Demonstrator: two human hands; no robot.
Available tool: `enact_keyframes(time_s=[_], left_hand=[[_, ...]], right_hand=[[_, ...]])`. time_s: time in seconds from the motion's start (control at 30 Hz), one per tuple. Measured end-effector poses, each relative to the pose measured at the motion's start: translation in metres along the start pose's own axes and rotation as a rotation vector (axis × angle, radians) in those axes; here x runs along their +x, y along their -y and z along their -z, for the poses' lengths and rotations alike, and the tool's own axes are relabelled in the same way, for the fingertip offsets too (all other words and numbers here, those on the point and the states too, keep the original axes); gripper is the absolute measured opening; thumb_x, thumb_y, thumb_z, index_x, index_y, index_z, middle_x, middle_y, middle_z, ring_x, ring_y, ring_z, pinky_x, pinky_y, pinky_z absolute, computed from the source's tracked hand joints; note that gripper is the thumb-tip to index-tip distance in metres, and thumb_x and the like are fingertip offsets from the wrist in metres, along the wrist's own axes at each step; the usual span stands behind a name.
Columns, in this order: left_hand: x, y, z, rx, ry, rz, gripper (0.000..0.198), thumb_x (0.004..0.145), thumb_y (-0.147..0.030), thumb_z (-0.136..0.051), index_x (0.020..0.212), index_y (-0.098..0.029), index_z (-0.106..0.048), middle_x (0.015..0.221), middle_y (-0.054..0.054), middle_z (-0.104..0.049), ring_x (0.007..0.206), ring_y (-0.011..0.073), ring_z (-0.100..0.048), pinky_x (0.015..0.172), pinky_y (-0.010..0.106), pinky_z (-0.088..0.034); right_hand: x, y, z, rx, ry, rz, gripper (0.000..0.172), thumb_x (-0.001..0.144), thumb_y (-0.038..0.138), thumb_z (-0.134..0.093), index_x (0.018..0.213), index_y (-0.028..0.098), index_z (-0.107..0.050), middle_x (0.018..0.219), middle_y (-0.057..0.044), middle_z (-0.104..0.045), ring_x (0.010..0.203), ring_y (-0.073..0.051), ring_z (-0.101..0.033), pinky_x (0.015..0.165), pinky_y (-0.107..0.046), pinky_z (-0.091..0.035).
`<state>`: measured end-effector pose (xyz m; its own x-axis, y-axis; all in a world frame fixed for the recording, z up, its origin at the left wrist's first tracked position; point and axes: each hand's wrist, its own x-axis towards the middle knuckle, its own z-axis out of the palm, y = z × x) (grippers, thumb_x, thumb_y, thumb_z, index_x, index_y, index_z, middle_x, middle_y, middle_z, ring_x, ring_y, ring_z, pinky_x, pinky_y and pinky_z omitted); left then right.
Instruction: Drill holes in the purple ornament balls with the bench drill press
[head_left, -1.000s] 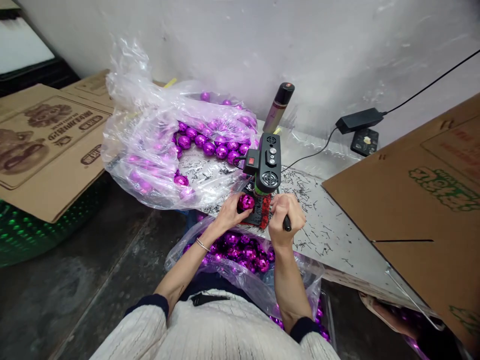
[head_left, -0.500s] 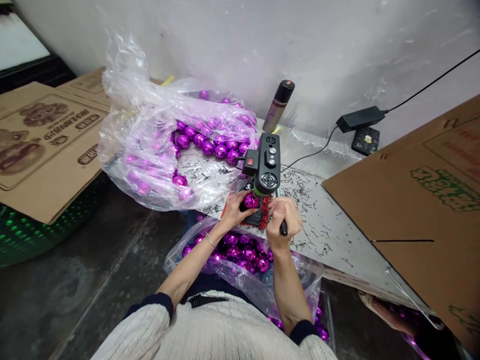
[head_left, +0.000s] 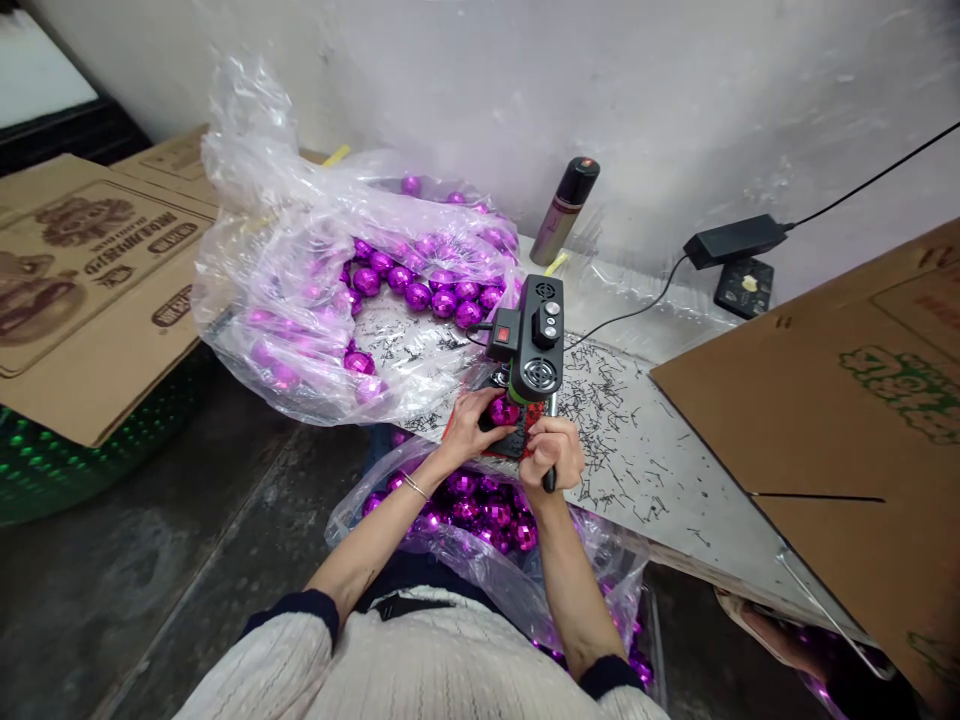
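Observation:
Under the black head of a small bench machine, my left hand pinches a shiny purple faceted ball between thumb and fingers. To the right, my right hand is wrapped round the machine's metal lever, whose black handle end sticks out below the fist. The machine's base and a red-edged mat are partly hidden by my hands. Just below, an open clear bag near my lap holds several more purple balls.
A clear plastic bag with purple balls lies on the table, which is strewn with small dark bits. Behind stand a spray can and a power adapter. Cardboard boxes flank both sides.
My right hand and the lever have moved a little left and down, nearer the ball. The left hand stays on the purple ball. The view has shifted slightly.

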<state>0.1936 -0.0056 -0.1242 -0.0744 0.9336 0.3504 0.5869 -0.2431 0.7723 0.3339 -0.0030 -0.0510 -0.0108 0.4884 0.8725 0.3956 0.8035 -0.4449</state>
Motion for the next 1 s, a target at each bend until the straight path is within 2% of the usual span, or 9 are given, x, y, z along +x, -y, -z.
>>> enact_keyframes(time_s=[0.23, 0.53, 1.0], left_hand=[[-0.0010, 0.0004, -0.0007, 0.001, -0.003, 0.013, 0.060, 0.083, -0.038, -0.081, 0.137, -0.022, -0.059, 0.135, 0.014, -0.068, 0.128, 0.0309, -0.062, 0.111, 0.049, -0.045], [-0.0006, 0.0010, -0.0006, 0.000, -0.004, 0.012, 0.061, 0.084, -0.044, -0.080, 0.136, -0.021, -0.060, 0.134, 0.013, -0.068, 0.128, 0.0308, -0.062, 0.110, 0.050, -0.046], [0.0012, 0.0002, -0.0003, -0.041, -0.024, -0.022, 0.058, 0.084, -0.041, -0.080, 0.134, -0.020, -0.061, 0.133, 0.014, -0.069, 0.127, 0.0303, -0.063, 0.110, 0.048, -0.046]], right_hand=[[-0.0048, -0.0027, -0.0035, 0.008, -0.034, 0.002, 0.031, 0.102, 0.028, -0.039, 0.074, 0.023, -0.050, 0.073, 0.001, -0.057, 0.063, -0.013, -0.054, 0.065, -0.032, -0.047], [-0.0071, -0.0045, -0.0072, 0.018, -0.073, 0.013, 0.031, 0.103, 0.030, -0.039, 0.074, 0.024, -0.049, 0.072, 0.001, -0.054, 0.062, -0.013, -0.054, 0.062, -0.032, -0.046], [-0.0093, -0.0079, -0.0097, 0.014, -0.088, 0.025, 0.031, 0.103, 0.026, -0.037, 0.074, 0.024, -0.047, 0.072, 0.001, -0.053, 0.063, -0.014, -0.054, 0.067, -0.033, -0.048]])
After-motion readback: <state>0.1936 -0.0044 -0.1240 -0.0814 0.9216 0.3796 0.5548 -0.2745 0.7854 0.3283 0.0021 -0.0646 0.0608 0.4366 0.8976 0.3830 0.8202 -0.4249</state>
